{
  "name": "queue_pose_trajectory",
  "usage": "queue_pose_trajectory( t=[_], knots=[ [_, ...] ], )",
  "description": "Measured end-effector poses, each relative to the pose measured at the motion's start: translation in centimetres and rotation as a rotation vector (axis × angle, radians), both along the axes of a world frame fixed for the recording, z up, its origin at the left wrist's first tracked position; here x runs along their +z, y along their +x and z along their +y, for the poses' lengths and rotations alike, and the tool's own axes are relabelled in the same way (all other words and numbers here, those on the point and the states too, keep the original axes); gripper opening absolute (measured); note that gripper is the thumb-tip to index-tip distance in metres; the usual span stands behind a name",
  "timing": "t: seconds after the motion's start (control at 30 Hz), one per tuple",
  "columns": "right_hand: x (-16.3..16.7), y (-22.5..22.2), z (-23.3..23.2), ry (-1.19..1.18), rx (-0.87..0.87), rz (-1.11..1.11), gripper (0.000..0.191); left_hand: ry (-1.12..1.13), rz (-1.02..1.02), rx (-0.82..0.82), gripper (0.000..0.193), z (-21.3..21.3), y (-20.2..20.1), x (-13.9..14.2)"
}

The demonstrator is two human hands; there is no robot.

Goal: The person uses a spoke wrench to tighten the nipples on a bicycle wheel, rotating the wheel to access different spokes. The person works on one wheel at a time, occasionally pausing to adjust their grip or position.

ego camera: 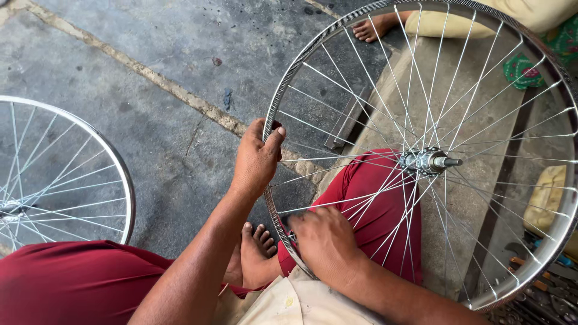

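At the far left, a second spoked wheel (60,174) stands on the concrete floor (156,54), untouched and well apart from both hands; only part of its rim and spokes falls inside the view.

Moving right, the person's red trousers (72,280) fill the lower left, and a bare foot (256,256) rests on the floor just beside the work. The left hand (256,162) is closed around the rim of the bicycle wheel (301,66) at its left edge, thumb over the top and fingers (276,137) wrapped round, steadying it upright.

Below and to the right, the right hand (325,241) lies against the lower-left arc of the same rim, where the spokes meet it. Its fingers are curled inward towards the rim; whether they grip a spoke nipple, a small tool or nothing cannot be told from this angle.

The wheel stands propped over the person's lap and a stone step (475,198). Its hub (428,161) with axle sits central, and every spoke in view appears laced and seated, so lacing is judged complete. No tyre or tube is fitted. Spoke tension and trueness cannot be assessed here.

At the far right, loose tools (542,283) lie by the step, and another person's bare foot (370,29) shows at the top edge.
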State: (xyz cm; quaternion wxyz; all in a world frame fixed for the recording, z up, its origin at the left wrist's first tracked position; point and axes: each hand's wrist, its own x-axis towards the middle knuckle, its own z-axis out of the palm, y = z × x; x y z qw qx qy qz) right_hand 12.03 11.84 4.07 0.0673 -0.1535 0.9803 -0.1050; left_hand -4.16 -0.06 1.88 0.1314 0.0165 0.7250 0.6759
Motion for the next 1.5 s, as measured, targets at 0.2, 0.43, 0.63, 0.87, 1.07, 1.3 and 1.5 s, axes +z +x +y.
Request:
queue_pose_trajectory(
  t=[0.2, 0.43, 0.63, 0.87, 1.07, 1.3, 1.5],
  knots=[
    [1.5, 0.8, 2.2, -0.354, 0.063, -0.005, 0.032, -0.051, -0.026, 0.007, 0.029, -0.4, 0.0, 0.1],
    [0.5, 0.1, 0.1, -0.017, 0.007, -0.039, 0.019, -0.062, -0.024, 0.003, 0.029, -0.1, 0.0, -0.1],
    [1.8, 0.5, 1.6, -0.302, 0.067, 0.009, 0.034, -0.051, -0.024, 0.005, 0.029, -0.5, -0.1, -0.3],
    [1.2, 0.8, 1.1, -0.211, -0.017, -0.049, 0.036, -0.101, -0.029, -0.004, 0.029, 0.0, 0.0, 0.0],
    [0.7, 0.5, 0.7, -0.171, 0.107, 0.146, 0.04, -0.129, -0.096, -0.027, 0.028, -0.7, 0.1, 0.3],
    [1.2, 1.8, 2.7, -0.191, 0.199, 0.084, 0.022, 0.196, -0.115, -0.033, 0.034, -0.7, -1.7, -0.5],
    [3.6, 1.9, 3.0, -0.203, 0.221, 0.468, 0.033, 0.048, -0.065, 0.024, 0.03, 0.1, -1.5, -1.1]
  ],
)
